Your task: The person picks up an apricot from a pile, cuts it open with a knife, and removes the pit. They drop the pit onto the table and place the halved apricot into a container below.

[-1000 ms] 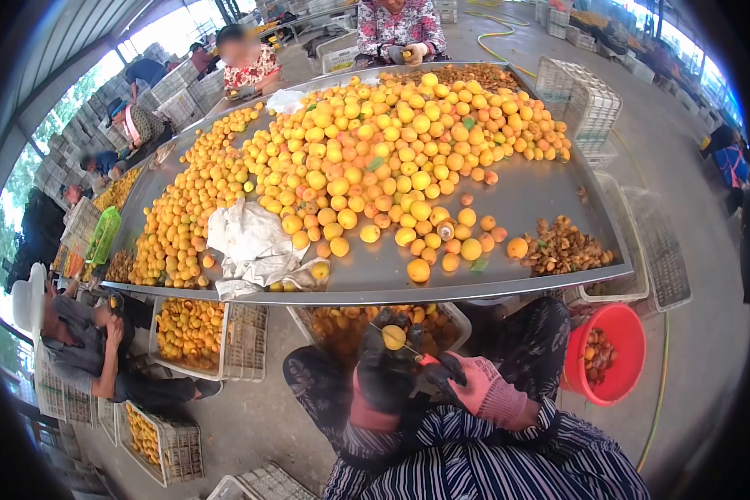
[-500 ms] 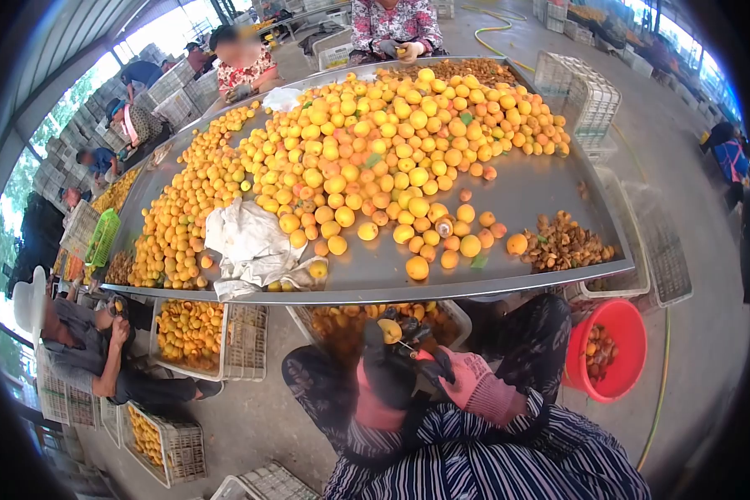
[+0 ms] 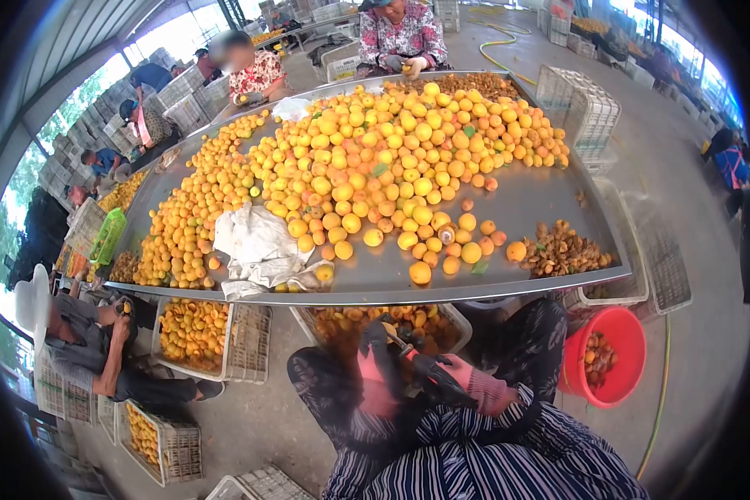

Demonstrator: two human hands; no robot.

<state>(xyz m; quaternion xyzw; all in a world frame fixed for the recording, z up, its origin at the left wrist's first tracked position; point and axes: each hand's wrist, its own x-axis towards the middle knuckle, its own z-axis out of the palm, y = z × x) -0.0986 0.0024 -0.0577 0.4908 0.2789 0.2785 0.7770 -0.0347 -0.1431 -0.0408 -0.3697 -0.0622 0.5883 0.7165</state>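
Both my hands wear pink and black gloves, above a crate (image 3: 467, 327) of cut apricots in front of my knees. My left hand (image 3: 378, 367) is closed around an apricot (image 3: 390, 330), which is mostly hidden by the dark fingers. My right hand (image 3: 452, 377) grips a small tool (image 3: 409, 353) with a red handle and a thin metal shaft. The shaft's end points at the apricot; whether it is inside the fruit cannot be made out. Beyond them stands a metal table (image 3: 550, 196) heaped with whole apricots (image 3: 375, 158).
A white cloth (image 3: 254, 242) and a pile of pits (image 3: 567, 250) lie near the table's front edge. To my right is a red bucket (image 3: 621, 333) holding scraps. A person in a hat (image 3: 32, 308) sits at left beside fruit crates (image 3: 250, 346). Others work across the table.
My left hand has turned, so less of the apricot shows. My right hand and the tool have tilted, with the red handle nearer the fruit. The view has shifted slightly.
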